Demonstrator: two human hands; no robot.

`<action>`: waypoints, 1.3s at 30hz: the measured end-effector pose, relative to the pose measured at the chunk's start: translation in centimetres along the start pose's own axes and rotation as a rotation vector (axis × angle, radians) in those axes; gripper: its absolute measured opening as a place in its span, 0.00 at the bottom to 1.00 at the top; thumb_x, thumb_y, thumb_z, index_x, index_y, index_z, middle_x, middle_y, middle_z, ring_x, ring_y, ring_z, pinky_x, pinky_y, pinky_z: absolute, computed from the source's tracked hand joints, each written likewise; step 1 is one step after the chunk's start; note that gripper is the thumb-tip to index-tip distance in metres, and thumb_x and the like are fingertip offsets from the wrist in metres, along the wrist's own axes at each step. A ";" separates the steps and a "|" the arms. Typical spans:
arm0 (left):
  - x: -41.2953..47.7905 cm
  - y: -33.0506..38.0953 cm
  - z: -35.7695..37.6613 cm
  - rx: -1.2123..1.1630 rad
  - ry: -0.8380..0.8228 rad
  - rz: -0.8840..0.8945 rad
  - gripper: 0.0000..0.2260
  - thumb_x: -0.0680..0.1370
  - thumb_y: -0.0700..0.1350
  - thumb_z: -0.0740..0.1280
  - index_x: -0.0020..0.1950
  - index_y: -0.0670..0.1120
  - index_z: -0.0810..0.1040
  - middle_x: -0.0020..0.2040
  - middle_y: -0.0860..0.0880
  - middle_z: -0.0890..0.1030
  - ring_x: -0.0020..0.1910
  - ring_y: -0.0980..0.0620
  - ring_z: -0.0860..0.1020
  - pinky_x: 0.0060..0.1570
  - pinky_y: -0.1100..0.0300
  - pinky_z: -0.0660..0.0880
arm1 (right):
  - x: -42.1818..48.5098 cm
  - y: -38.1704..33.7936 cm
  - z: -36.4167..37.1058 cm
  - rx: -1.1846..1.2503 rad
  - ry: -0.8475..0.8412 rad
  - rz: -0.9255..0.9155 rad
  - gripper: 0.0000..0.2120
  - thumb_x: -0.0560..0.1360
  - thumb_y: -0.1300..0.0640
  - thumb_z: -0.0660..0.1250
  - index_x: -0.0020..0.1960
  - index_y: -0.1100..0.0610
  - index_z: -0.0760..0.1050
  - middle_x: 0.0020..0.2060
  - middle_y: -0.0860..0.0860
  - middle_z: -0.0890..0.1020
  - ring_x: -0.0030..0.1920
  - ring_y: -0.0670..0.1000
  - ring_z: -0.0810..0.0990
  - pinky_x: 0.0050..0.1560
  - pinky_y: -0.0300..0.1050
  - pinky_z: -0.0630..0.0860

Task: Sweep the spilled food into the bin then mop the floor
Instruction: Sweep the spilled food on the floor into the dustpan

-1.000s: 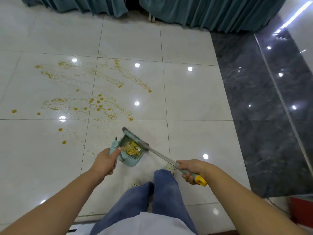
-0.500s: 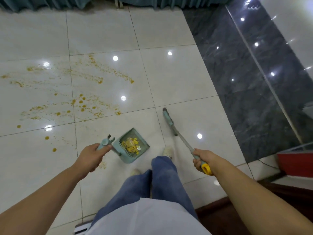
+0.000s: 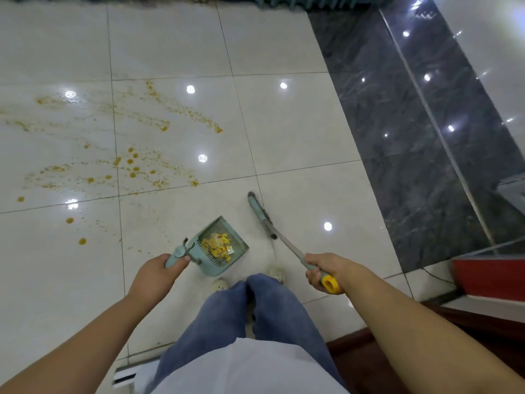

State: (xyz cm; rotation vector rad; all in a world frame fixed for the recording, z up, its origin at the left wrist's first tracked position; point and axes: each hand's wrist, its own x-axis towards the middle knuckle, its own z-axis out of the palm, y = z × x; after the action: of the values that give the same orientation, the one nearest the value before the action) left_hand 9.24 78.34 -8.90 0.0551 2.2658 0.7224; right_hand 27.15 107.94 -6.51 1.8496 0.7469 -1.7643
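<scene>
Dustpan loaded, floor still a mess

Left hand [image 3: 159, 275] grips the dustpan [image 3: 220, 245] handle, right hand [image 3: 326, 270] clutches the broom [image 3: 262, 216]; orange splatter [image 3: 133, 166] covers the tiles.

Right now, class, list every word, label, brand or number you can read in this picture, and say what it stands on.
None can be read.
Dustpan: no label visible.
Broom: no brand or marking visible on head or handle.
Red object at the right edge: no print visible.
Floor tiles: only orange stains and light reflections.
</scene>
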 end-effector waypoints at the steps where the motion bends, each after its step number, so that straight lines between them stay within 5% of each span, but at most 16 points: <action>1: -0.2 -0.1 0.1 0.006 0.009 -0.003 0.22 0.76 0.57 0.64 0.42 0.37 0.76 0.28 0.46 0.73 0.27 0.49 0.69 0.30 0.57 0.66 | -0.3 -0.2 0.7 -0.056 -0.008 0.004 0.09 0.79 0.57 0.63 0.45 0.63 0.69 0.20 0.54 0.69 0.15 0.45 0.64 0.15 0.31 0.64; 9: -1.6 0.4 1.4 0.114 0.047 0.021 0.18 0.77 0.59 0.62 0.36 0.46 0.72 0.31 0.48 0.76 0.31 0.51 0.73 0.31 0.58 0.67 | -2.9 -1.5 3.4 -0.204 -0.133 0.082 0.10 0.79 0.57 0.63 0.46 0.64 0.70 0.23 0.55 0.71 0.15 0.44 0.64 0.14 0.31 0.66; 13: -2.9 0.3 2.1 0.087 0.049 0.002 0.20 0.77 0.58 0.62 0.36 0.43 0.74 0.31 0.47 0.76 0.31 0.50 0.72 0.31 0.58 0.66 | -2.8 -2.8 2.2 -0.290 -0.102 0.012 0.05 0.79 0.59 0.64 0.51 0.60 0.70 0.20 0.55 0.70 0.15 0.44 0.64 0.14 0.31 0.65; 19: -6.3 0.3 4.6 -0.154 0.156 -0.146 0.20 0.77 0.54 0.64 0.31 0.44 0.67 0.28 0.47 0.72 0.28 0.51 0.68 0.30 0.58 0.63 | -1.9 -7.6 0.8 -0.420 -0.060 -0.106 0.00 0.79 0.61 0.63 0.50 0.58 0.72 0.29 0.55 0.68 0.14 0.45 0.64 0.15 0.30 0.65; 24: -8.2 0.7 7.9 -0.348 0.276 -0.261 0.20 0.77 0.54 0.64 0.31 0.43 0.66 0.27 0.47 0.70 0.26 0.50 0.67 0.30 0.57 0.64 | -0.7 -11.5 1.6 -0.546 -0.016 -0.136 0.07 0.79 0.61 0.63 0.45 0.64 0.68 0.30 0.55 0.67 0.13 0.45 0.63 0.15 0.29 0.65; 34: -6.9 2.1 10.4 -0.586 0.362 -0.380 0.18 0.77 0.55 0.63 0.39 0.40 0.72 0.27 0.46 0.69 0.23 0.49 0.65 0.24 0.62 0.62 | 1.5 -10.2 2.2 -0.936 -0.007 -0.112 0.15 0.79 0.61 0.62 0.65 0.61 0.70 0.30 0.55 0.69 0.15 0.45 0.67 0.19 0.31 0.68; 39: -7.3 2.8 10.0 -0.601 0.389 -0.359 0.18 0.78 0.54 0.63 0.38 0.40 0.72 0.27 0.43 0.71 0.24 0.48 0.67 0.25 0.61 0.64 | -0.6 -10.5 0.5 -0.959 -0.103 -0.080 0.14 0.79 0.61 0.63 0.64 0.56 0.72 0.29 0.55 0.70 0.16 0.44 0.66 0.18 0.31 0.69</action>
State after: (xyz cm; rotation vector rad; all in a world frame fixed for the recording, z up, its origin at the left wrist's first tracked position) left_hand 20.69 83.72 -8.34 -0.8162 2.2162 1.2574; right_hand 19.64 115.33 -5.64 1.0733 1.3299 -1.1713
